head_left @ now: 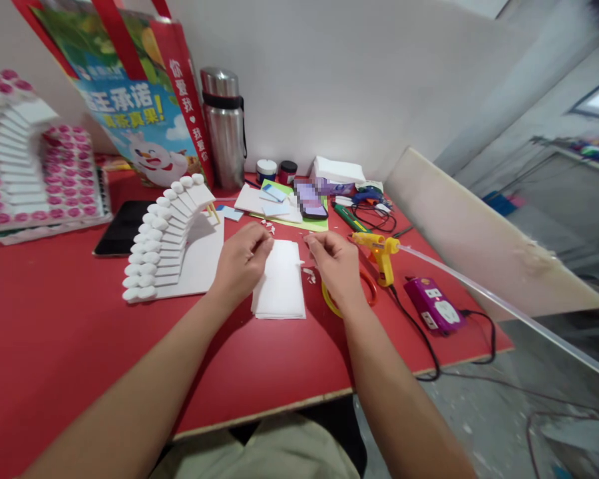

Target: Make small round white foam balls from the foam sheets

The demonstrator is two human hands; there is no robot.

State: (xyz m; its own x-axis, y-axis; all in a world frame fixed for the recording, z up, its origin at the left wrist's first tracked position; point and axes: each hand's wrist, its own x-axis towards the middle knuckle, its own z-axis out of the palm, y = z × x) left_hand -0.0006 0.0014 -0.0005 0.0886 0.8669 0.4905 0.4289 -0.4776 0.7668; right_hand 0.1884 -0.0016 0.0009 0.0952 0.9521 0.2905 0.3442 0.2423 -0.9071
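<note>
My left hand (242, 263) is closed in a pinch above the left edge of a stack of white paper sheets (279, 289). Whatever its fingertips hold is too small or hidden to name. Across the stack, my right hand (335, 263) also pinches with thumb and forefinger, and what is between them cannot be made out. Torn white scraps (309, 275) lie between the stack and my right hand. Left of my left hand stands a white curved model staircase (172, 239), edged with white oval pieces, on a white base board (199, 263). Beneath my right wrist a yellow ring (329, 303) partly shows.
To the right are a yellow glue gun (379, 251) with a long glue stick, and a purple power strip (434, 306) with cords. Behind are a phone (309, 199), paint jars, a steel thermos (224, 133) and a bag (140, 100). A pink-flowered staircase model (24, 159) stands far left.
</note>
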